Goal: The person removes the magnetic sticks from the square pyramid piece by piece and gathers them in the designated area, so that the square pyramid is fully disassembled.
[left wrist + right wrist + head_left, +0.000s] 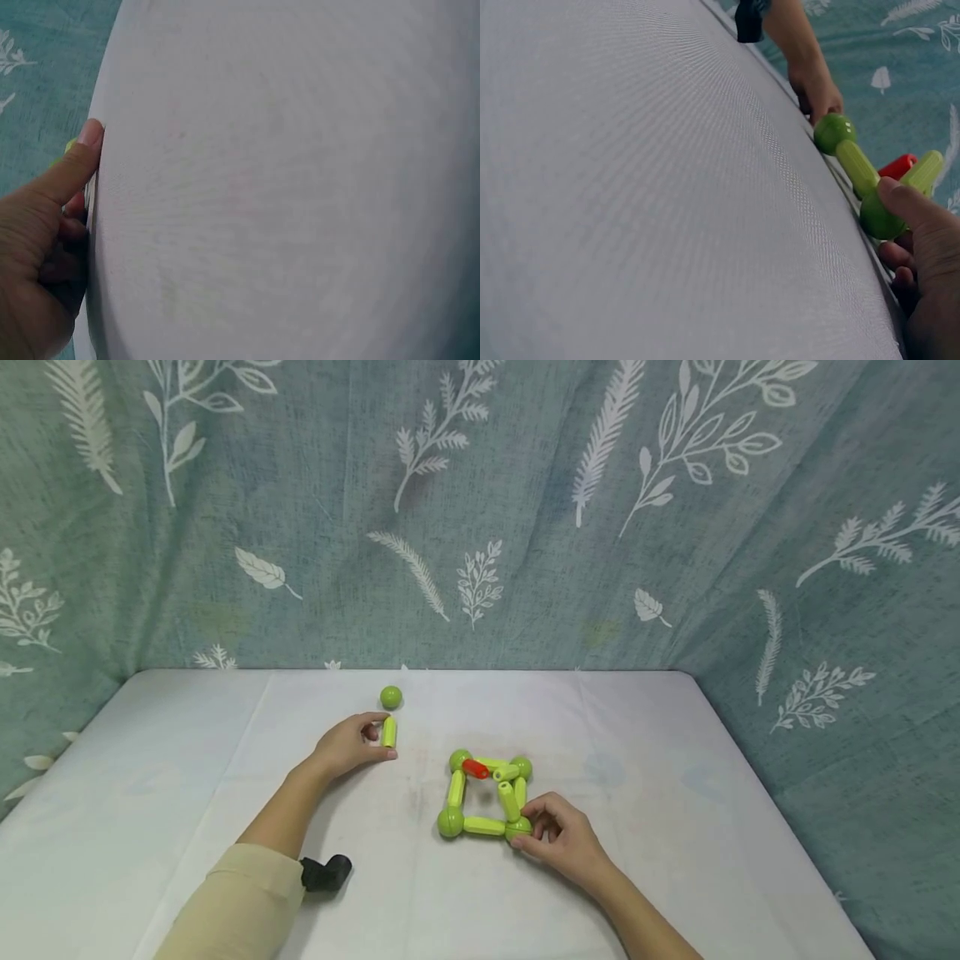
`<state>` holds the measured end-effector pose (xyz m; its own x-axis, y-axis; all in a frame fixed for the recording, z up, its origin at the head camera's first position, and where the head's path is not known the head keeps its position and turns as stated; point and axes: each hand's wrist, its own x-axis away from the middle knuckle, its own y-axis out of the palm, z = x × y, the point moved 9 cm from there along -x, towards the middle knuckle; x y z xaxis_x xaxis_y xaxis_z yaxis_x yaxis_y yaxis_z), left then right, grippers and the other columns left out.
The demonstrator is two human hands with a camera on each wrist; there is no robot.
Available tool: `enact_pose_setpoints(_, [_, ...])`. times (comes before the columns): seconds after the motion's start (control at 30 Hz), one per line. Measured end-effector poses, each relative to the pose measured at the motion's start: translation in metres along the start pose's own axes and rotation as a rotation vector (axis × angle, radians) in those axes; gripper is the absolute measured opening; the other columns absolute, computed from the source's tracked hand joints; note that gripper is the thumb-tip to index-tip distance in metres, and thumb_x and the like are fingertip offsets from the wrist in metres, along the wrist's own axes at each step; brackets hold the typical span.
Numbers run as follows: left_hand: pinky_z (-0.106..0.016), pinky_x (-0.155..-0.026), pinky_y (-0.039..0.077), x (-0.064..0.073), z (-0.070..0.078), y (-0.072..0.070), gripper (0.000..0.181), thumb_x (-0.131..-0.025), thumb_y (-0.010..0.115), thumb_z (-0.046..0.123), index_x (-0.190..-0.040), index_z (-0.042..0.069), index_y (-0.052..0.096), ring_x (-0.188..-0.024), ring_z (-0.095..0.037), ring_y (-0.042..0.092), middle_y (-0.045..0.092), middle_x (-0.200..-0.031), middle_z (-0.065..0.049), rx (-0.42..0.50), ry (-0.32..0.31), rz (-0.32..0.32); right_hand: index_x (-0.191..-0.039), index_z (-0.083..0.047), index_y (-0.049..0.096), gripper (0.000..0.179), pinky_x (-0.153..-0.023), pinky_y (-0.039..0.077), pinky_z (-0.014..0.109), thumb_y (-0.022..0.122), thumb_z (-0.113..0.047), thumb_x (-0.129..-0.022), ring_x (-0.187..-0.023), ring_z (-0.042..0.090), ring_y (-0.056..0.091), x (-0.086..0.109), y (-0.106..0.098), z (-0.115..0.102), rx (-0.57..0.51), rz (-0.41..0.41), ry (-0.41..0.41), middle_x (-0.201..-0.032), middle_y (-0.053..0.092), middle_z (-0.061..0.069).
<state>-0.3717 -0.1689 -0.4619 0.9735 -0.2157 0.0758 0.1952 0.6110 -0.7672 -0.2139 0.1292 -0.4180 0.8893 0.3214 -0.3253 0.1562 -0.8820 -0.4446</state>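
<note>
Five green balls [391,697] are counted: four in the square [483,827] and one apart. Seven light green sticks [389,732] are counted: four sides, two on its corners, and one held. One red stick [476,768] is seen. Two hands [348,747], one black thing [330,872] and one desk [675,835] are seen too.

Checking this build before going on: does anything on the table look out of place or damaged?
Only the red rod stands out: it sits at the green ball in the far left corner of the square frame, while the other rods are yellow-green. Nothing looks spilled or broken.
</note>
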Motion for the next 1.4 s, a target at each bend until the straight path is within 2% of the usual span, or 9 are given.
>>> enact_pose_setpoints(0.17, [-0.031, -0.069, 0.036, 0.008, -0.004, -0.001, 0.088, -0.072, 0.082, 0.036, -0.141, 0.001, 0.039, -0.075, -0.019, 0.044, 0.054, -0.097, -0.006, 0.064, -0.015, 0.037, -0.097, 0.0, 0.06, 0.031, -0.051, 0.042, 0.02, 0.079, -0.001, -0.073, -0.063, 0.012, 0.052, 0.0, 0.0, 0.0, 0.008, -0.004, 0.008, -0.081, 0.059, 0.012])
enact_pose_setpoints(0.27, [-0.031, -0.07, 0.036, 0.015, -0.004, -0.001, 0.089, -0.072, 0.082, 0.034, -0.142, 0.001, 0.038, -0.076, -0.019, 0.043, 0.053, -0.096, -0.007, 0.108, -0.002, 0.09, -0.097, 0.0, 0.06, 0.031, -0.051, 0.042, 0.02, 0.079, -0.001, -0.073, -0.063, 0.021, 0.053, 0.0, 0.001, 0.0, 0.004, -0.007, 0.01, -0.081, 0.059, 0.013])
enact_pose_setpoints(0.47, [-0.021, -0.065, 0.04, 0.038, 0.001, -0.002, 0.07, -0.079, 0.076, 0.029, -0.138, 0.005, 0.046, -0.078, -0.015, 0.046, 0.055, -0.1, -0.007, 0.237, 0.095, 0.246, -0.097, 0.001, 0.06, 0.031, -0.051, 0.041, 0.02, 0.079, 0.0, -0.072, -0.064, 0.029, 0.053, 0.0, -0.001, -0.001, 0.002, 0.003, 0.014, -0.079, 0.058, 0.013])
enact_pose_setpoints(0.63, [-0.014, -0.064, 0.042, 0.053, 0.009, -0.004, 0.057, -0.082, 0.074, 0.027, -0.131, 0.008, 0.054, -0.077, -0.008, 0.048, 0.058, -0.098, -0.008, 0.343, 0.15, 0.312, -0.097, 0.001, 0.06, 0.031, -0.051, 0.041, 0.02, 0.079, 0.0, -0.072, -0.064, 0.025, 0.053, -0.001, -0.001, -0.001, 0.006, 0.001, 0.029, -0.079, 0.058, 0.012])
enact_pose_setpoints(0.77, [-0.016, -0.061, 0.041, 0.057, 0.026, 0.0, 0.048, -0.081, 0.075, 0.022, -0.125, 0.008, 0.06, -0.074, -0.007, 0.048, 0.058, -0.095, -0.009, 0.412, 0.215, 0.302, -0.097, 0.0, 0.06, 0.031, -0.051, 0.041, 0.02, 0.079, 0.0, -0.072, -0.063, 0.019, 0.053, -0.001, 0.0, 0.0, 0.009, -0.001, 0.04, -0.08, 0.058, 0.011])
enact_pose_setpoints(0.83, [-0.017, -0.063, 0.043, 0.056, 0.037, 0.004, 0.048, -0.081, 0.075, 0.022, -0.125, 0.008, 0.061, -0.075, -0.008, 0.049, 0.058, -0.095, -0.008, 0.406, 0.247, 0.281, -0.096, 0.0, 0.06, 0.031, -0.051, 0.041, 0.02, 0.079, 0.0, -0.072, -0.063, 0.017, 0.053, -0.001, 0.0, 0.0, 0.012, 0.0, 0.043, -0.079, 0.058, 0.011])
enact_pose_setpoints(1.07, [-0.019, -0.067, 0.046, 0.054, 0.061, 0.026, 0.05, -0.079, 0.076, 0.019, -0.124, 0.006, 0.061, -0.076, -0.011, 0.051, 0.059, -0.094, -0.003, 0.356, 0.302, 0.22, -0.097, 0.0, 0.06, 0.031, -0.052, 0.041, 0.019, 0.079, -0.001, -0.072, -0.065, 0.029, 0.054, -0.001, 0.0, 0.0, 0.009, -0.005, 0.04, -0.08, 0.059, 0.012])
enact_pose_setpoints(1.23, [-0.021, -0.077, 0.05, 0.053, 0.075, 0.036, 0.051, -0.078, 0.077, 0.016, -0.125, 0.005, 0.06, -0.084, -0.013, 0.056, 0.061, -0.1, -0.008, 0.364, 0.341, 0.21, -0.097, 0.0, 0.06, 0.03, -0.051, 0.041, 0.02, 0.079, -0.001, -0.072, -0.063, 0.022, 0.054, -0.001, -0.001, -0.001, 0.013, -0.002, 0.037, -0.08, 0.059, 0.012])
enact_pose_setpoints(1.4, [-0.035, -0.09, 0.049, 0.05, 0.095, 0.048, 0.049, -0.078, 0.077, 0.016, -0.123, 0.004, 0.061, -0.099, -0.018, 0.059, 0.062, -0.11, -0.007, 0.386, 0.395, 0.197, -0.097, 0.0, 0.06, 0.03, -0.051, 0.041, 0.02, 0.079, 0.0, -0.073, -0.063, 0.022, 0.053, -0.001, -0.001, -0.003, 0.005, -0.002, 0.052, -0.08, 0.058, 0.013])
